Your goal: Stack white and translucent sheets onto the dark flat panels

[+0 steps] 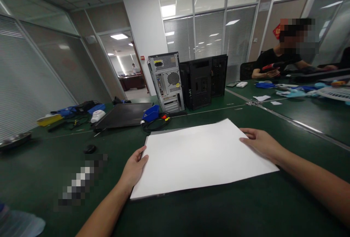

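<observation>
2 hands (133, 167) (261, 142), fingers (143, 160) in a pinch on a white sheet (202, 156), computer case (166, 84) beyond, interior hidden.

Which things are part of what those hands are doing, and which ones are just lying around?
Part of it, it seems:
White sheet
Left hand, at one edge of the sheet
Right hand, at the opposite edge

Probably just lying about:
Silver-backed computer tower
Black computer case
Dark flat panel
Small black rounded thing
</observation>
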{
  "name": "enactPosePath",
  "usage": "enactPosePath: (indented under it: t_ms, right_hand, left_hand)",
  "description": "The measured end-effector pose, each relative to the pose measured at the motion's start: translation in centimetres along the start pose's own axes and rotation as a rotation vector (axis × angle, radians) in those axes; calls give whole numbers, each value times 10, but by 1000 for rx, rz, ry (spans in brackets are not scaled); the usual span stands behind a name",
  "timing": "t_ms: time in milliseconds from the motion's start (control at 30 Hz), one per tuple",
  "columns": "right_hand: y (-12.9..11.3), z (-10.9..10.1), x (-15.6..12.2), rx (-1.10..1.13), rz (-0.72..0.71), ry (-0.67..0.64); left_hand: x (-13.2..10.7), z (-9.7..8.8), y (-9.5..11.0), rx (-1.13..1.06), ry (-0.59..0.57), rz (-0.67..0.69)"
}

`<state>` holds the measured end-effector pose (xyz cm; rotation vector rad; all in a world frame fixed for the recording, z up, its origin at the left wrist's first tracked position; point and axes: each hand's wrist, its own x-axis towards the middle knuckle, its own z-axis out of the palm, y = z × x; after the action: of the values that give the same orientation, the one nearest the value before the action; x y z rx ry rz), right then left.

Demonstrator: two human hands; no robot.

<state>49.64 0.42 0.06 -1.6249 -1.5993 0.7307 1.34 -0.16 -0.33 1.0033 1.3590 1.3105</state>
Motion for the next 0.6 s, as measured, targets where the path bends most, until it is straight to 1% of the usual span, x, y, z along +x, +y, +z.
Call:
enactPosePath:
  t_ms: [167, 300, 467, 600]
  right_hand:
    - [-8, -7, -2, 69, 116, -46]
    - [-13, -8, -3, 68, 183, -33]
    - [-16, -3, -3, 31, 196, 1]
    - [-21, 0, -5, -35, 172, 82]
  left_hand:
    - [-2, 2, 4, 17, 32, -31]
    - [-5, 4, 7, 7, 36, -52]
    - [-6, 5, 7, 0, 37, -45]
    - [-4, 4, 6, 12, 40, -47]
